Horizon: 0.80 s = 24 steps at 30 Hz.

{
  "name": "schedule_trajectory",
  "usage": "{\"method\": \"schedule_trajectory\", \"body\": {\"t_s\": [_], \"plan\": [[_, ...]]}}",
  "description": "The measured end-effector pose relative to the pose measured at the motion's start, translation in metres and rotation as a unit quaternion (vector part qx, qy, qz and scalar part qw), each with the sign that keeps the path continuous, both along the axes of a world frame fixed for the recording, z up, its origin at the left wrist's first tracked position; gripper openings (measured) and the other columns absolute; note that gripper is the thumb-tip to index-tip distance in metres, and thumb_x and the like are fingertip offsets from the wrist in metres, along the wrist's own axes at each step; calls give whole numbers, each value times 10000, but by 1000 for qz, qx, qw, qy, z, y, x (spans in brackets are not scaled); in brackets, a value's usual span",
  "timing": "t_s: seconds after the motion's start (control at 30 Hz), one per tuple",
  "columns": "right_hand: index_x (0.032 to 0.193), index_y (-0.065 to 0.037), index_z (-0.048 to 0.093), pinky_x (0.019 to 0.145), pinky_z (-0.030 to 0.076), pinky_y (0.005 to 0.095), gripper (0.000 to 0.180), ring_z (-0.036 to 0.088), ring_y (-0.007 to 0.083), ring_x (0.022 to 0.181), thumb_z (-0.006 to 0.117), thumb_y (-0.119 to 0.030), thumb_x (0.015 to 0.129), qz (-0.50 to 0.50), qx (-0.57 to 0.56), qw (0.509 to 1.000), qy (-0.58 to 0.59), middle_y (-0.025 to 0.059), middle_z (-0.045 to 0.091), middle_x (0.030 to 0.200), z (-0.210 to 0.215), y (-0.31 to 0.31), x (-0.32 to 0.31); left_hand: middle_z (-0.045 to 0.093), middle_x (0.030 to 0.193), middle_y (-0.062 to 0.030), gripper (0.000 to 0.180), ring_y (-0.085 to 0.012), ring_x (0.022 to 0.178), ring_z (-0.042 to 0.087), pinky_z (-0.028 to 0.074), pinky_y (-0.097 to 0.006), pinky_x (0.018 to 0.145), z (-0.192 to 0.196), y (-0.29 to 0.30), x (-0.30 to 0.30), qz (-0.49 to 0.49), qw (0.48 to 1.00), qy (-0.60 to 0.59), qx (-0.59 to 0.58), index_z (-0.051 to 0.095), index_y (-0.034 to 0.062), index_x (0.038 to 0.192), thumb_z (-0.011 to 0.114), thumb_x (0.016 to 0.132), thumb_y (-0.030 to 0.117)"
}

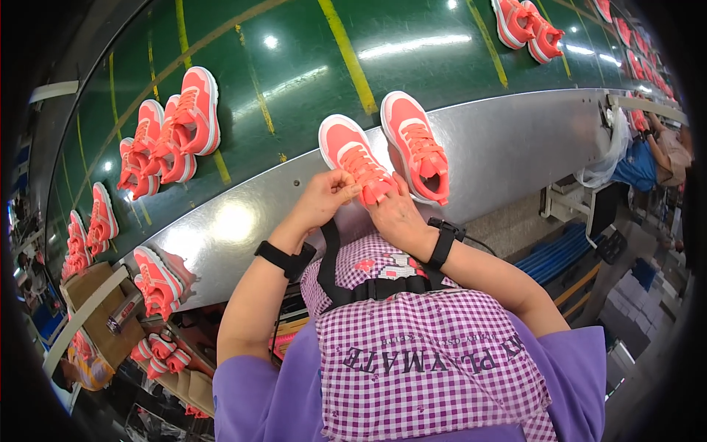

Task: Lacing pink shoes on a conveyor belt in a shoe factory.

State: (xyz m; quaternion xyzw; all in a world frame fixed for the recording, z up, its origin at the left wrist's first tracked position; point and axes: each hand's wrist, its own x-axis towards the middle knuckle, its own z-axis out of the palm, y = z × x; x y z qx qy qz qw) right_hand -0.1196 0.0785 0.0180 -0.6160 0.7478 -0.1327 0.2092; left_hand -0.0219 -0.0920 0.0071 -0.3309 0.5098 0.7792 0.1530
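Landmark: the coral sneaker (pixel 359 160) being worked on, lying toe-away on the steel tabletop (pixel 508 140) at the edge of the green conveyor belt (pixel 294 66).

Far left of that sneaker: single coral shoes (pixel 101 218) are trailing along the belt's curved edge. Closer in, still well left of it, a cluster of coral shoes (pixel 171 132) is riding the belt, leaning on one another. Down-left of the sneaker, another shoe (pixel 155 280) is sitting at the near rim of the steel, above a cardboard box (pixel 92 309).

The left hand (pixel 324 197) is closing its fingertips in a pinch on the sneaker's near side, around the laces or tongue; the exact part held is hidden by the fingers. A black wristband (pixel 283 259) is showing on that wrist.

The right hand (pixel 394 214) is gripping the heel end of the same sneaker from just right of it, fingers curled over the collar, knuckles facing the camera. A black watch-like band (pixel 444 239) is circling this wrist.

Just right of the held sneaker, touching or almost touching it, its mate (pixel 416 144) is lying on the steel with the opening toward the person.

Below both, a checked purple apron (pixel 427 353) with black straps is filling the lower view.

Well right and above: a pair of coral shoes (pixel 526 26) is riding the belt; further shoes are lining the far right rim, too small to make out. Another person (pixel 659 151) is working at the right edge.
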Motion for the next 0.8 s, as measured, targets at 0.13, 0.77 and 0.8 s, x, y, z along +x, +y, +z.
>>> {"method": "schedule_trajectory", "body": {"t_s": [0.13, 0.77, 0.8], "plan": [[1092, 20, 590, 1045, 281, 576, 352, 534, 334, 1055, 534, -69, 756, 1, 11, 1000, -10, 173, 594, 1044, 0, 0, 0, 536, 766, 48, 164, -49, 694, 482, 427, -224, 632, 12, -7, -4, 38, 995, -16, 92, 572, 51, 847, 664, 886, 181], [1036, 35, 603, 1049, 282, 575, 298, 535, 323, 1070, 539, -59, 760, -36, -37, 998, -30, 189, 596, 1045, 0, -6, 10, 634, 950, -103, 185, -277, 917, 594, 478, -361, 804, 24, 26, -17, -4, 855, 130, -503, 690, 26, 975, 655, 800, 76], [1036, 35, 603, 1049, 282, 575, 298, 535, 323, 1070, 539, -59, 760, -36, -39, 998, -30, 189, 596, 1045, 1, -7, 9, 634, 950, -103, 185, -277, 917, 594, 478, -361, 804, 24, 25, -18, -3, 854, 131, -504, 690, 26, 975, 655, 800, 76]]}}
